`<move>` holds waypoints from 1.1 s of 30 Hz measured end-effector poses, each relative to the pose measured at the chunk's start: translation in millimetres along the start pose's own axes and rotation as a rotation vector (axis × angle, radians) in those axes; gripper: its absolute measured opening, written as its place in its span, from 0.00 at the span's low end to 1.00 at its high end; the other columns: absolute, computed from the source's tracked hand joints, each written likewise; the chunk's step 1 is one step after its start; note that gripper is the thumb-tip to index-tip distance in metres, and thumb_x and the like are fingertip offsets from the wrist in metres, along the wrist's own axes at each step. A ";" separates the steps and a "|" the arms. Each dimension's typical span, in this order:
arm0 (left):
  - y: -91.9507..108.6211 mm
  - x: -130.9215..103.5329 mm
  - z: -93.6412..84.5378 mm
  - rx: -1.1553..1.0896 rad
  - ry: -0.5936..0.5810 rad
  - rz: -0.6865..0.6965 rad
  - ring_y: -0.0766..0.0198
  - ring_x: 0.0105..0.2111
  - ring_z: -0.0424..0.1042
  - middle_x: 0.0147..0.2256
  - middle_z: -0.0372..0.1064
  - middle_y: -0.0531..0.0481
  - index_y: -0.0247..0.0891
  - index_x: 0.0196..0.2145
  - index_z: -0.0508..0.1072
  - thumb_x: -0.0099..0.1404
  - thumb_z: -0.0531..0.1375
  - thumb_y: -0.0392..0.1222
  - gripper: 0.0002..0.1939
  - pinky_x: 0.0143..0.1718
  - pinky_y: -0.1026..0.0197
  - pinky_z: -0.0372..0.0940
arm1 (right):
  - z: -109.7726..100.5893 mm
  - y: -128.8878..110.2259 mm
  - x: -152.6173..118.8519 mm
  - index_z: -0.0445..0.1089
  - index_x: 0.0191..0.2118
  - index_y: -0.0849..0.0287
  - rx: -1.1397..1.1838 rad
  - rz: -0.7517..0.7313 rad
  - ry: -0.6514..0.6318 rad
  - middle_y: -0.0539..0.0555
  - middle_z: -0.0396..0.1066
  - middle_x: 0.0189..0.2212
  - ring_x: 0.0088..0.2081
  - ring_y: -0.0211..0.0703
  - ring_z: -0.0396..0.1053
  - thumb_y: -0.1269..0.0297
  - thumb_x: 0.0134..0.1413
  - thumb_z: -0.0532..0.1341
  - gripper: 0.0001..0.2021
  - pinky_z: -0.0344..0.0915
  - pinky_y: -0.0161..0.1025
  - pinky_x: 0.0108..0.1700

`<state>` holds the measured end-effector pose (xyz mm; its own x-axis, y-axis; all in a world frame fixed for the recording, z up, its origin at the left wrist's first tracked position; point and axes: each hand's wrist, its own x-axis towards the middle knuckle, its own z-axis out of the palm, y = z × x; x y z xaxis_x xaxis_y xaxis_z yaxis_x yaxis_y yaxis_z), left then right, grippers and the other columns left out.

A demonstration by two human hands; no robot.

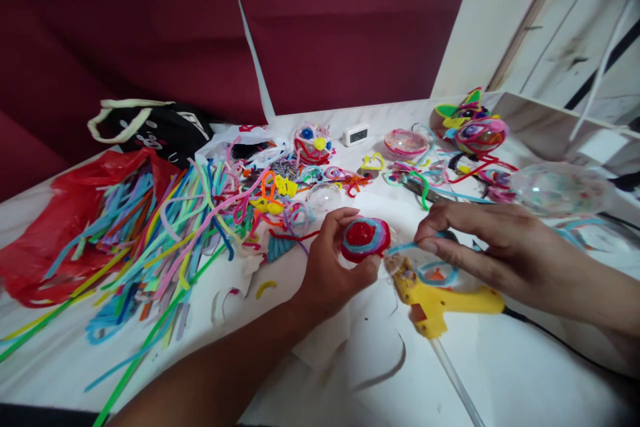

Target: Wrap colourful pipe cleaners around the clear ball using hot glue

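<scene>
Near the middle of the table, my left hand (336, 267) holds a small round piece (367, 239) between thumb and fingers. The piece is covered in coiled fuzzy stems, red at the centre with light blue, purple and red rings. To its right, my right hand (475, 247) pinches a light blue fuzzy stem (409, 247), one end of which reaches the right side of the piece. Just below my right hand lies a yellow glue gun (450, 300) with a clear glue stick out of its back end, its nozzle hidden near the piece.
Many coloured fuzzy stems (185, 233) and a red plastic bag (65, 213) spread over the left. Behind are a black bag (160, 130), decorated balls (313, 143) and a small white timer (356, 135). A clear plastic shell (560, 188) lies at right.
</scene>
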<state>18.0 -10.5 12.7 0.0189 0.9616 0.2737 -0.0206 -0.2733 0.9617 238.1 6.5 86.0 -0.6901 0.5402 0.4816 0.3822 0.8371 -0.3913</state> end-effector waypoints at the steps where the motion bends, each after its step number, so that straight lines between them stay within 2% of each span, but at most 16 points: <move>1: 0.0 -0.2 0.2 0.002 0.002 -0.001 0.60 0.41 0.74 0.42 0.72 0.50 0.42 0.48 0.66 0.47 0.66 0.35 0.29 0.46 0.57 0.68 | 1.9 1.1 -0.3 0.68 0.40 0.54 0.004 -0.005 -0.001 0.51 0.76 0.33 0.30 0.38 0.75 0.63 0.69 0.54 0.06 0.66 0.32 0.31; 15: 2.0 0.1 2.1 -0.019 -0.003 -0.037 0.61 0.40 0.74 0.41 0.72 0.50 0.41 0.47 0.66 0.47 0.65 0.36 0.28 0.44 0.57 0.68 | 8.3 6.8 -0.7 0.68 0.40 0.55 0.009 -0.030 0.026 0.50 0.74 0.32 0.30 0.35 0.73 0.66 0.67 0.56 0.04 0.66 0.30 0.31; 24: 0.4 -0.7 1.1 -0.042 -0.020 -0.060 0.61 0.40 0.74 0.40 0.72 0.50 0.42 0.47 0.66 0.47 0.66 0.36 0.28 0.43 0.58 0.68 | 8.9 8.9 3.5 0.71 0.37 0.54 0.055 -0.016 0.027 0.51 0.76 0.29 0.28 0.38 0.73 0.63 0.66 0.58 0.06 0.66 0.34 0.28; 33: -4.1 -0.5 2.1 -0.040 -0.032 -0.006 0.61 0.40 0.75 0.42 0.74 0.50 0.42 0.48 0.65 0.48 0.66 0.33 0.28 0.44 0.58 0.69 | 14.4 12.4 1.4 0.72 0.34 0.58 0.140 0.038 0.028 0.50 0.74 0.27 0.27 0.35 0.72 0.66 0.62 0.62 0.05 0.66 0.31 0.28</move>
<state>20.1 -9.9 8.7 0.0507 0.9618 0.2689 -0.0604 -0.2658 0.9621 233.0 16.3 70.5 -0.6585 0.5753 0.4851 0.3173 0.7968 -0.5142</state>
